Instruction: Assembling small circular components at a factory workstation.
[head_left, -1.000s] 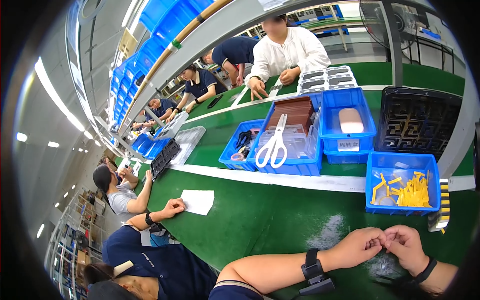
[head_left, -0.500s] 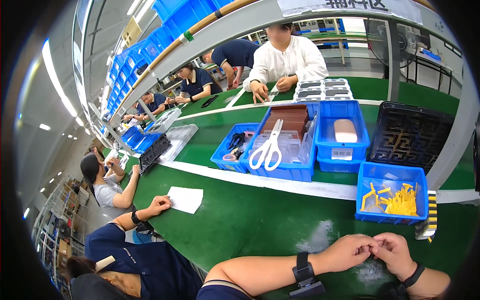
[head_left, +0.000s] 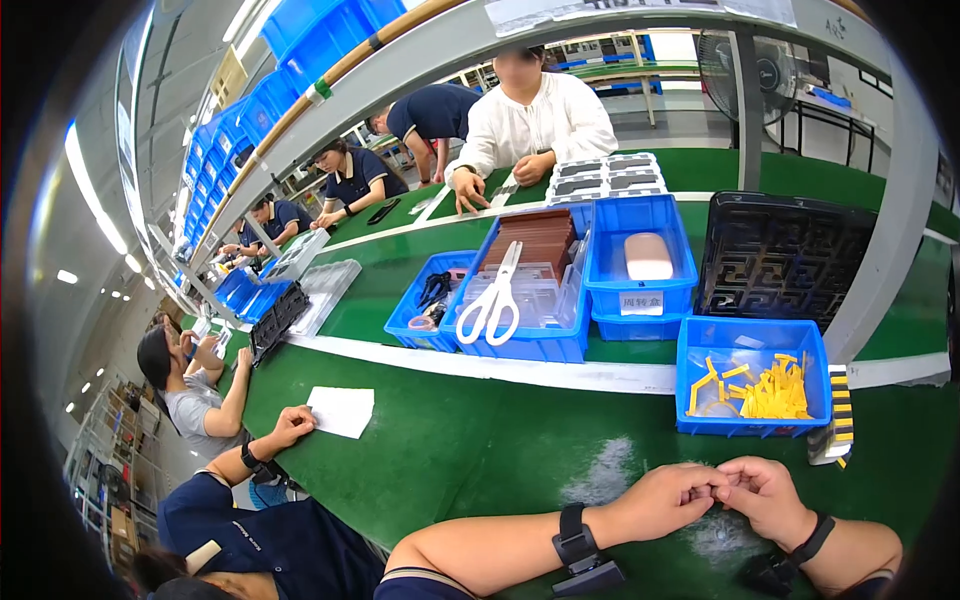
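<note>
My left hand point(head_left: 665, 502) and my right hand point(head_left: 768, 500) meet fingertip to fingertip low over the green worktop point(head_left: 470, 440). The fingers of both are curled and pinched together. Whatever lies between them, if anything, is too small or hidden to make out. A whitish, scuffed patch point(head_left: 605, 470) marks the worktop beside my left hand, and another lies under my hands. Closest beyond them stands a blue bin point(head_left: 755, 425) with yellow strips point(head_left: 778, 390) inside. A yellow-and-black striped block point(head_left: 838, 415) sits against its right side.
Behind lie white scissors point(head_left: 490, 308) on a blue bin of brown sheets point(head_left: 530, 240) and clear plastic pieces. A small blue bin point(head_left: 425, 335), stacked blue bins point(head_left: 642, 300) and a black tray point(head_left: 785, 255) flank it. At left, a co-worker's hand point(head_left: 293, 425) touches white paper point(head_left: 342, 411).
The view has swung a little to the right, so the bins and people sit further left in it. My hands stay together, fingers still pinched.
</note>
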